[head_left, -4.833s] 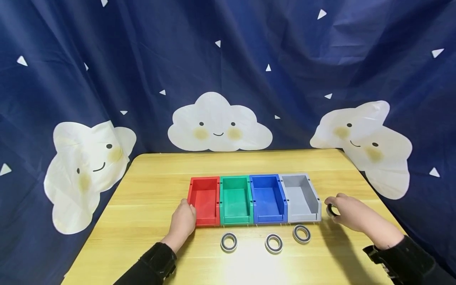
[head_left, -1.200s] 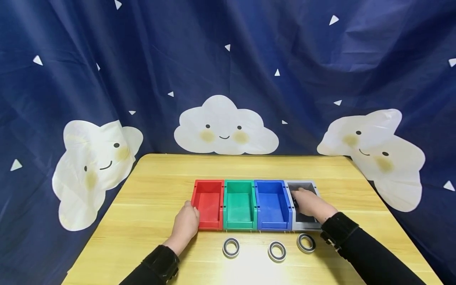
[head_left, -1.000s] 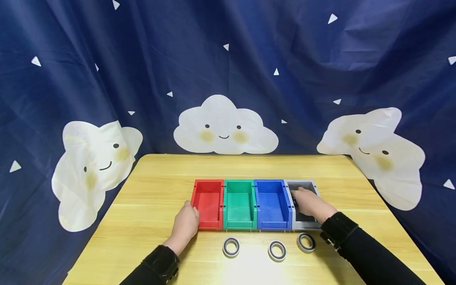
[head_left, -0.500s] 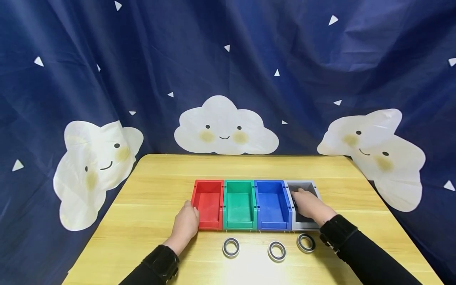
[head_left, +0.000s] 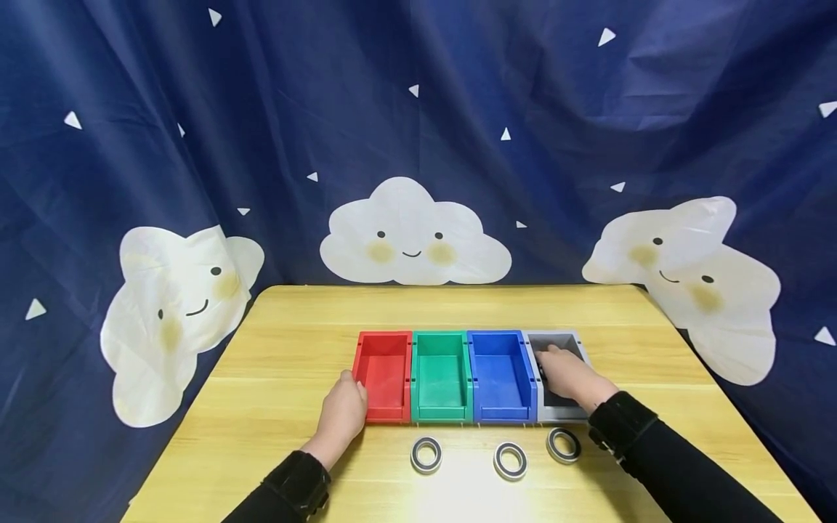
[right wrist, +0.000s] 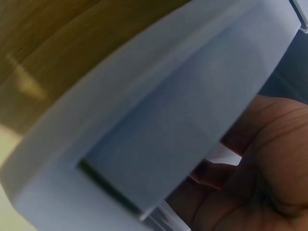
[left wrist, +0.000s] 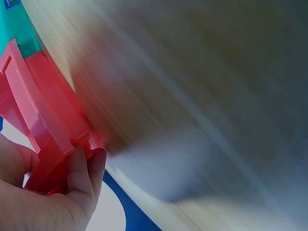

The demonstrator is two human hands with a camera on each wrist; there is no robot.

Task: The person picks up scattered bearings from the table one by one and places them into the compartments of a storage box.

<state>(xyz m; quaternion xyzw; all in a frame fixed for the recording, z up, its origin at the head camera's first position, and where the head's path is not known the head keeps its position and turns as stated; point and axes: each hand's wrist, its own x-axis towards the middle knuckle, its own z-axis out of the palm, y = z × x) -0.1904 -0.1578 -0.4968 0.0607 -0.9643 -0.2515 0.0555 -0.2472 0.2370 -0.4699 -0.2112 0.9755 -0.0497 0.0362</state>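
Four bins joined in a row stand on the table: a red bin (head_left: pixel 383 378), a green bin (head_left: pixel 440 374), a blue bin (head_left: pixel 498 374) and a grey bin (head_left: pixel 561 414). My left hand (head_left: pixel 343 408) grips the red bin's left side wall; in the left wrist view the thumb and fingers (left wrist: pixel 79 173) pinch that wall. My right hand (head_left: pixel 570 374) reaches down inside the grey bin with curled fingers. A dark bit of a ball bearing (head_left: pixel 541 372) shows at its fingertips, the rest hidden. In the right wrist view the grey wall (right wrist: pixel 178 110) covers most of the fingers.
Three ball bearings lie on the wooden table (head_left: pixel 261 349) before the bins: one bearing (head_left: pixel 415 455) below the green bin, another bearing (head_left: pixel 500 462) below the blue, a third bearing (head_left: pixel 554 445) near my right sleeve. A blue curtain (head_left: pixel 281 123) with clouds hangs behind.
Since the earliest frame, my right hand has carried the bearing from beside the grey bin down into it. Over the last second both hands stay nearly still; the left keeps its grip.
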